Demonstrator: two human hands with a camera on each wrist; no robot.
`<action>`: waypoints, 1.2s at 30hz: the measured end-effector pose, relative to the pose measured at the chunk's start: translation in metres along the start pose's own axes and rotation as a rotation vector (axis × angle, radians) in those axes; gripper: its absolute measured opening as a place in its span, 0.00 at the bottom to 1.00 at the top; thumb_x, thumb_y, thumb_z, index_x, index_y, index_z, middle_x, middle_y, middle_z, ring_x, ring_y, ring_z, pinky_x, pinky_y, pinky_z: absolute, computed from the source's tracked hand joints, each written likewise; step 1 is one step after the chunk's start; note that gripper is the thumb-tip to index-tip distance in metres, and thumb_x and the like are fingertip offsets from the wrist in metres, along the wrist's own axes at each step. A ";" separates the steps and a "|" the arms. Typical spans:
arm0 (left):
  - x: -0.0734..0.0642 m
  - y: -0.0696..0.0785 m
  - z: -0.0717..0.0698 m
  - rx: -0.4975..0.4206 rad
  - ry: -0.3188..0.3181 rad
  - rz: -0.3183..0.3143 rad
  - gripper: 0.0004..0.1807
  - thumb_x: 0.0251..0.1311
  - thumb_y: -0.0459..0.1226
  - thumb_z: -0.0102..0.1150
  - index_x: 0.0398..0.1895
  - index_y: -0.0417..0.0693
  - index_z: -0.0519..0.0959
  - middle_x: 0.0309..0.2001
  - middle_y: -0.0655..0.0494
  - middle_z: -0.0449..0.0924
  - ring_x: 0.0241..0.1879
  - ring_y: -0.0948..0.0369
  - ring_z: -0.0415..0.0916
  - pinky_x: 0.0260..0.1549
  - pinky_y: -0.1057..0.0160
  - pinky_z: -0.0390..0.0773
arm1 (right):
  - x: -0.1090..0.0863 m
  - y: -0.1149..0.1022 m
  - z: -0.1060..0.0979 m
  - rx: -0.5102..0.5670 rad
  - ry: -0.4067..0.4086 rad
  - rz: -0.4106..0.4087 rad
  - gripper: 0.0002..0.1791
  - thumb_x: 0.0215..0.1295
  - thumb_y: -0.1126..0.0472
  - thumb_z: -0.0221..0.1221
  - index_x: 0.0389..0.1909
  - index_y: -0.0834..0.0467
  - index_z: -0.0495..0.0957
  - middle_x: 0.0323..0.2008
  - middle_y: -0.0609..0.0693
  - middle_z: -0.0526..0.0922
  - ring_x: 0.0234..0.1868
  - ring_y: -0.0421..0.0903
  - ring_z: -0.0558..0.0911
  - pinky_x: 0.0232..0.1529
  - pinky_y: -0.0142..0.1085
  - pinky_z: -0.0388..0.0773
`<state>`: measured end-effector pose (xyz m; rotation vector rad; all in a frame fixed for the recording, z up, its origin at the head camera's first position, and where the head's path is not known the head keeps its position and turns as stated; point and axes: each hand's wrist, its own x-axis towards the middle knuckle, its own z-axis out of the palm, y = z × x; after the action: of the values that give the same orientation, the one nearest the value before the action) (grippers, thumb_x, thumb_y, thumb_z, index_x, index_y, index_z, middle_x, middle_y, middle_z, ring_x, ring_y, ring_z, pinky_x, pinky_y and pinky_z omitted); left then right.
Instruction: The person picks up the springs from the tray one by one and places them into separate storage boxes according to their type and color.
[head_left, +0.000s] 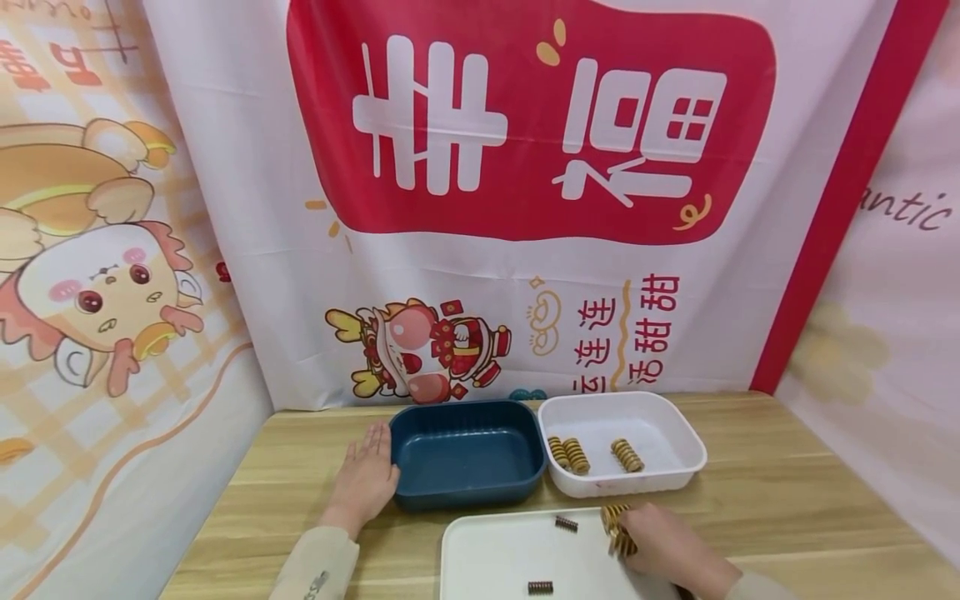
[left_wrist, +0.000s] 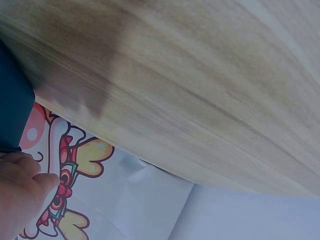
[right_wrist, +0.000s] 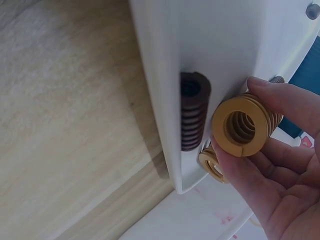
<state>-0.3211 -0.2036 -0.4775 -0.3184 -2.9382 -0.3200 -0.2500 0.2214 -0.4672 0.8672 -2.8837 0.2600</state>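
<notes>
My right hand (head_left: 663, 546) pinches a yellow coil spring (right_wrist: 245, 125) between thumb and fingers, close over the white tray (head_left: 487, 542). Just beyond it a second yellow spring (right_wrist: 212, 165) lies on the tray, partly hidden by the held one. A thick dark brown spring (right_wrist: 194, 117) lies along the tray's side wall. Two small dark springs are also on the tray, one near its far edge (head_left: 566, 523) and one nearer (head_left: 540, 587). My left hand (head_left: 365, 479) rests against the left side of a dark blue bin (head_left: 467, 500), fingers extended along its wall.
A white bin (head_left: 630, 483) stands right beside the blue bin, with several yellow springs (head_left: 627, 455) inside. Both bins are behind the tray on the wooden table (head_left: 780, 483). A printed cloth (head_left: 255, 208) hangs at the table's back edge, with more cloth at both sides.
</notes>
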 end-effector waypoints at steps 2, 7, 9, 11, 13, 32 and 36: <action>0.001 0.000 0.001 -0.002 0.001 0.001 0.35 0.67 0.40 0.45 0.69 0.24 0.52 0.70 0.31 0.51 0.71 0.41 0.46 0.65 0.39 0.48 | 0.000 0.001 0.000 0.005 -0.002 -0.001 0.14 0.31 0.68 0.70 0.18 0.54 0.74 0.17 0.40 0.71 0.18 0.36 0.65 0.17 0.34 0.66; 0.000 0.001 0.000 -0.006 0.005 -0.002 0.35 0.67 0.40 0.45 0.69 0.24 0.53 0.70 0.32 0.51 0.71 0.42 0.46 0.65 0.39 0.48 | 0.000 0.002 0.000 0.020 -0.006 0.005 0.15 0.31 0.68 0.70 0.17 0.53 0.73 0.16 0.38 0.69 0.18 0.36 0.63 0.17 0.33 0.64; 0.000 0.002 -0.001 -0.008 0.007 -0.001 0.35 0.66 0.40 0.46 0.69 0.24 0.53 0.70 0.32 0.52 0.71 0.42 0.47 0.65 0.39 0.49 | 0.000 0.002 -0.001 0.025 -0.010 0.015 0.15 0.31 0.68 0.70 0.17 0.52 0.73 0.16 0.38 0.68 0.18 0.36 0.63 0.17 0.33 0.63; 0.000 0.004 -0.002 -0.012 0.008 0.001 0.35 0.66 0.40 0.46 0.69 0.24 0.53 0.70 0.31 0.52 0.71 0.42 0.47 0.65 0.39 0.49 | 0.000 0.002 -0.002 0.029 -0.019 0.031 0.15 0.31 0.68 0.70 0.16 0.52 0.72 0.16 0.38 0.68 0.18 0.36 0.63 0.17 0.33 0.63; 0.000 0.004 -0.003 -0.012 0.011 0.004 0.34 0.66 0.40 0.46 0.68 0.24 0.54 0.70 0.31 0.52 0.71 0.41 0.47 0.65 0.39 0.49 | 0.000 0.002 -0.002 0.030 -0.029 0.043 0.15 0.31 0.68 0.69 0.16 0.51 0.72 0.16 0.38 0.67 0.17 0.36 0.63 0.17 0.33 0.63; -0.001 0.002 -0.002 -0.008 -0.009 -0.012 0.35 0.67 0.40 0.44 0.69 0.24 0.52 0.70 0.31 0.51 0.71 0.41 0.46 0.66 0.39 0.47 | 0.005 0.007 -0.004 0.236 -0.071 -0.010 0.18 0.34 0.67 0.68 0.12 0.48 0.67 0.12 0.33 0.62 0.15 0.30 0.58 0.14 0.26 0.57; -0.002 0.003 -0.004 -0.012 -0.008 -0.014 0.35 0.67 0.40 0.44 0.69 0.25 0.52 0.70 0.32 0.51 0.71 0.41 0.45 0.66 0.40 0.47 | 0.008 0.006 -0.006 0.345 -0.070 -0.026 0.16 0.35 0.63 0.72 0.12 0.48 0.72 0.12 0.31 0.65 0.15 0.27 0.60 0.14 0.24 0.59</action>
<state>-0.3181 -0.2017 -0.4737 -0.3013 -2.9489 -0.3386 -0.2592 0.2231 -0.4609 0.9801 -2.9363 0.7568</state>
